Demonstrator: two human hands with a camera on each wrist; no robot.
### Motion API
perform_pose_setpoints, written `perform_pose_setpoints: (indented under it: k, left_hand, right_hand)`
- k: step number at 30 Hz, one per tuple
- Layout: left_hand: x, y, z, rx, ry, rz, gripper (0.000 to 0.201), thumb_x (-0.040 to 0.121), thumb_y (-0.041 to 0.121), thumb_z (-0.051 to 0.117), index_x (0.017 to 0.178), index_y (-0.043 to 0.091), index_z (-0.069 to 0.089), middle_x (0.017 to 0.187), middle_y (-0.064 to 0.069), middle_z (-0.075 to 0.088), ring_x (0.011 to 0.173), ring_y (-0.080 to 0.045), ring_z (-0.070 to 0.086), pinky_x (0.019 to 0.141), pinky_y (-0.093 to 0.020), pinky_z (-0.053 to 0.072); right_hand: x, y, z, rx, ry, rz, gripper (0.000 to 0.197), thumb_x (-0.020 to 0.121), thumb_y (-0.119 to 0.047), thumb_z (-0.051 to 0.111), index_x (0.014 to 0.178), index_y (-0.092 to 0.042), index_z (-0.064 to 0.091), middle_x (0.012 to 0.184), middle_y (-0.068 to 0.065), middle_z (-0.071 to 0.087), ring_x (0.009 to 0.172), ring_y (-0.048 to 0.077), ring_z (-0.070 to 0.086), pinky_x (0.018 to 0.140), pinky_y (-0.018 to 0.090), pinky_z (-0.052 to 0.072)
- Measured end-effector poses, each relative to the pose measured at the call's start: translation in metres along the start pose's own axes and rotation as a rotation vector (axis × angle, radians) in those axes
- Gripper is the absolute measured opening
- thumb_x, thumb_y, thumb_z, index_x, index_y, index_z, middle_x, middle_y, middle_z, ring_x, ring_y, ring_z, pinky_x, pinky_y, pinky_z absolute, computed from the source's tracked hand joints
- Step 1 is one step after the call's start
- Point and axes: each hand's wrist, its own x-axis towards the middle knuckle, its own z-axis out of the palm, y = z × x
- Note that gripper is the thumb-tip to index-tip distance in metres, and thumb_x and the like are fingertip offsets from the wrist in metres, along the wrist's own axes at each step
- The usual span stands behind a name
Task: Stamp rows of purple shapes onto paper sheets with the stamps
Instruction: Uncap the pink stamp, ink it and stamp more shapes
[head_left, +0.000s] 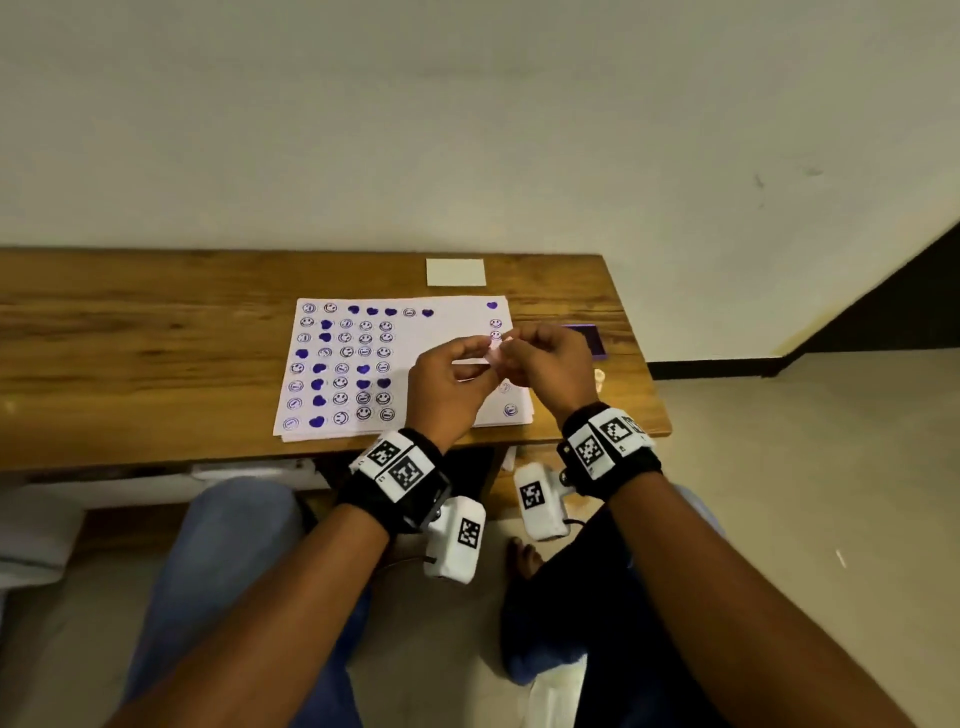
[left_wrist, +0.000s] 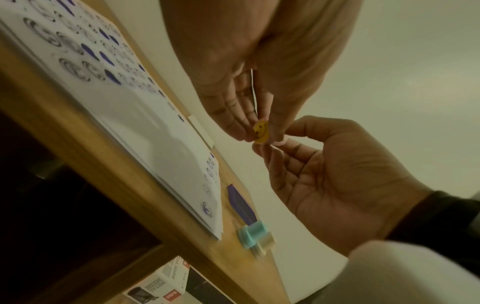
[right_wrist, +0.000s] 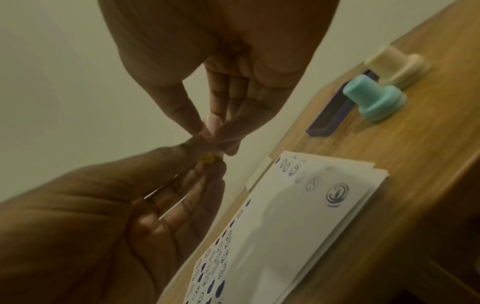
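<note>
While both hands meet above the right part of the paper sheet (head_left: 395, 364), the fingers of the left hand (head_left: 447, 384) and of the right hand (head_left: 550, 369) pinch together one small pink stamp (head_left: 496, 349), which carries a yellow smiley face (left_wrist: 261, 131) on its end. The stamp lies between the two sets of fingertips, in the middle of the head frame, with its long axis running about from one hand to the other. The purple ink pad (head_left: 589, 340) lies on the desk (head_left: 156, 322) to the right, just behind the right hand, so I judge this hand is the nearer one for inking. Two more stamps, a teal stamp (right_wrist: 374, 100) and a cream stamp (right_wrist: 394, 63), stand beside the pad.
</note>
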Motion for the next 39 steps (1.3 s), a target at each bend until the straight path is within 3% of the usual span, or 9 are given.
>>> perform_pose_setpoints:
  k: [6, 10, 16, 21, 23, 26, 31, 35, 39]
  left_hand:
    - [0.013, -0.003, -0.003, 0.037, 0.002, 0.096, 0.036, 0.079, 0.014, 0.077, 0.114, 0.011, 0.069, 0.095, 0.009, 0.068, 0.079, 0.004, 0.064, 0.071, -0.005, 0.050]
    - [0.025, -0.001, -0.007, 0.057, 0.032, 0.151, 0.038, 0.081, 0.013, 0.075, 0.118, 0.012, 0.068, 0.106, 0.001, 0.072, 0.089, -0.006, 0.067, 0.081, -0.016, 0.054]
    - [0.026, -0.015, -0.005, 0.046, 0.026, 0.184, 0.038, 0.083, 0.009, 0.073, 0.120, 0.009, 0.066, 0.107, -0.004, 0.072, 0.096, -0.013, 0.070, 0.087, -0.032, 0.057]
    - [0.029, -0.014, 0.001, 0.014, 0.008, 0.132, 0.037, 0.085, 0.007, 0.070, 0.122, 0.007, 0.065, 0.107, 0.002, 0.071, 0.094, 0.001, 0.068, 0.085, -0.018, 0.053]
    - [0.031, -0.017, -0.004, -0.035, 0.035, 0.094, 0.037, 0.085, 0.008, 0.070, 0.121, 0.006, 0.065, 0.103, 0.005, 0.070, 0.090, 0.006, 0.067, 0.081, -0.012, 0.052]
    - [0.036, -0.020, -0.003, -0.063, 0.043, 0.077, 0.037, 0.083, 0.008, 0.072, 0.119, 0.007, 0.066, 0.101, 0.002, 0.072, 0.089, 0.000, 0.069, 0.080, -0.013, 0.052]
    - [0.034, -0.027, 0.001, 0.015, 0.014, 0.083, 0.039, 0.082, 0.008, 0.073, 0.121, 0.012, 0.066, 0.107, 0.002, 0.072, 0.092, 0.002, 0.068, 0.080, -0.011, 0.052]
    - [0.031, -0.026, 0.003, 0.079, 0.020, 0.064, 0.038, 0.083, 0.015, 0.073, 0.121, 0.017, 0.067, 0.108, 0.007, 0.071, 0.096, 0.002, 0.067, 0.081, -0.014, 0.054]
    - [0.042, -0.014, 0.014, 0.127, 0.005, 0.092, 0.037, 0.082, 0.009, 0.073, 0.119, 0.013, 0.067, 0.105, 0.007, 0.070, 0.087, 0.004, 0.068, 0.080, -0.015, 0.055]
  right_hand:
    - [0.007, -0.006, 0.004, 0.071, -0.015, -0.003, 0.014, 0.089, -0.013, 0.072, 0.098, -0.003, 0.077, 0.085, 0.010, 0.078, 0.073, 0.014, 0.073, 0.068, 0.027, 0.058]
    - [0.015, -0.011, 0.002, 0.119, -0.056, -0.028, 0.021, 0.090, -0.018, 0.075, 0.106, -0.005, 0.077, 0.095, 0.012, 0.079, 0.089, 0.025, 0.076, 0.080, 0.034, 0.061]
    - [0.021, 0.004, 0.000, 0.261, -0.121, 0.005, 0.020, 0.090, -0.011, 0.074, 0.107, 0.000, 0.075, 0.101, 0.020, 0.077, 0.084, 0.023, 0.070, 0.076, 0.030, 0.057]
    - [0.033, 0.010, -0.010, 0.336, -0.149, 0.028, 0.008, 0.091, -0.009, 0.071, 0.093, -0.008, 0.078, 0.092, 0.013, 0.077, 0.081, 0.019, 0.068, 0.071, 0.025, 0.055]
    - [0.037, 0.005, -0.018, 0.481, -0.087, 0.056, 0.008, 0.092, -0.005, 0.067, 0.088, -0.006, 0.074, 0.083, 0.007, 0.076, 0.073, 0.013, 0.069, 0.067, 0.022, 0.055]
    - [0.047, 0.002, -0.040, 0.774, -0.027, 0.134, 0.005, 0.086, -0.007, 0.070, 0.087, -0.002, 0.069, 0.070, 0.005, 0.066, 0.058, 0.006, 0.063, 0.056, 0.015, 0.053]
    - [0.045, 0.004, -0.051, 1.210, -0.033, 0.310, 0.011, 0.086, -0.008, 0.067, 0.079, -0.003, 0.075, 0.083, 0.014, 0.072, 0.060, 0.014, 0.067, 0.056, 0.016, 0.058]
    - [0.044, 0.005, -0.055, 1.418, -0.094, 0.378, 0.014, 0.087, -0.008, 0.066, 0.095, 0.002, 0.070, 0.089, 0.019, 0.071, 0.063, 0.019, 0.069, 0.059, 0.018, 0.059]
    - [0.043, 0.005, -0.064, 1.541, -0.083, 0.382, 0.014, 0.082, -0.004, 0.069, 0.093, 0.005, 0.072, 0.090, 0.021, 0.070, 0.066, 0.022, 0.069, 0.060, 0.020, 0.059]
